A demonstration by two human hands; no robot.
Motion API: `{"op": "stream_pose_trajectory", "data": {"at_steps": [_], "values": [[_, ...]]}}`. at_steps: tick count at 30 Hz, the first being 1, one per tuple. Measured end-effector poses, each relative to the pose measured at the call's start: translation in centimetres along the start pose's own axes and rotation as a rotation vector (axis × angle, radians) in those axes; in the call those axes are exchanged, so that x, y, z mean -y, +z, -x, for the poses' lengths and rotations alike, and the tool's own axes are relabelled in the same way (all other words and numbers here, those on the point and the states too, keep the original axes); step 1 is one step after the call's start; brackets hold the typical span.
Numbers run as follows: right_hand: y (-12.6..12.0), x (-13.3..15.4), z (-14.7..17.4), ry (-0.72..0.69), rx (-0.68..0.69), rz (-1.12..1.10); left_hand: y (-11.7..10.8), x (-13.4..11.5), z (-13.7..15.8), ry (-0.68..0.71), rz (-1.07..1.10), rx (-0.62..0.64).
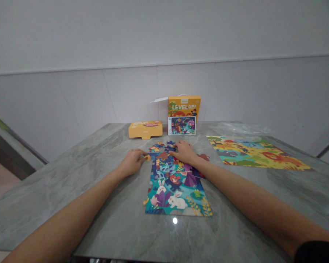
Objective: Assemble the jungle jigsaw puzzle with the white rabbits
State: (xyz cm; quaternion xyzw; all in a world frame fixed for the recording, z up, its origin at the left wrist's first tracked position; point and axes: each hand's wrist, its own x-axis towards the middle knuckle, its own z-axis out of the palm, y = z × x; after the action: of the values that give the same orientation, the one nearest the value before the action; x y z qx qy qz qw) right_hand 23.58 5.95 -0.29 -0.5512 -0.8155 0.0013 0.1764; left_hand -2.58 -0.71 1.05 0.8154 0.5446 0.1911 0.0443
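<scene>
A partly joined jigsaw puzzle (pixel 170 182) lies on the table in front of me, with white rabbits and purple leaves at its near end. My left hand (pixel 132 161) is closed in a pinch at the puzzle's left edge, on an orange-yellow puzzle piece (pixel 147 157). Over the far right part of the puzzle, my right hand (pixel 184 151) rests with thumb and fingers apart, touching dark blue pieces (pixel 170 143). Its fingertips are partly hidden. Loose pieces (pixel 156 147) lie at the far end. Beside my right wrist are a brown piece (pixel 203 157) and a dark piece (pixel 198 173).
Behind the puzzle stand a yellow "LEVEL UP!" box (pixel 184 106) and a picture card (pixel 181 126). A flat orange box (pixel 145 129) lies left of them. To the right are a yellow animal puzzle (pixel 252 153) and clear plastic wrap (pixel 238 128). A wall closes off the back.
</scene>
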Motion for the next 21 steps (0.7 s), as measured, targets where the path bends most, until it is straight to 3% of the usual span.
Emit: {"op": "stream_pose_trajectory", "data": {"at_steps": [4,8,11,13,17,21], "values": [[0.2,-0.4,-0.2,0.040,-0.038,-0.100,0.0,0.2,0.0,0.014,-0.033,0.049],[0.2,-0.3,-0.6,0.045,-0.159,-0.389,0.0,0.0,0.0,0.001,-0.003,0.030],[-0.8,1.1,-0.5,-0.070,-0.247,-0.597,-0.4,-0.7,0.1,-0.044,0.132,-0.090],[-1.5,2.5,0.0,-0.209,-0.177,-0.695,-0.7,-1.4,0.1,-0.055,0.338,-0.143],[-1.6,5.4,1.6,-0.334,-0.051,-0.841,-1.1,-2.6,0.3,-0.031,0.729,-0.028],[-0.6,6.3,2.8,-0.389,-0.037,-0.889,-1.3,-2.7,0.5,-0.090,0.802,0.146]]}}
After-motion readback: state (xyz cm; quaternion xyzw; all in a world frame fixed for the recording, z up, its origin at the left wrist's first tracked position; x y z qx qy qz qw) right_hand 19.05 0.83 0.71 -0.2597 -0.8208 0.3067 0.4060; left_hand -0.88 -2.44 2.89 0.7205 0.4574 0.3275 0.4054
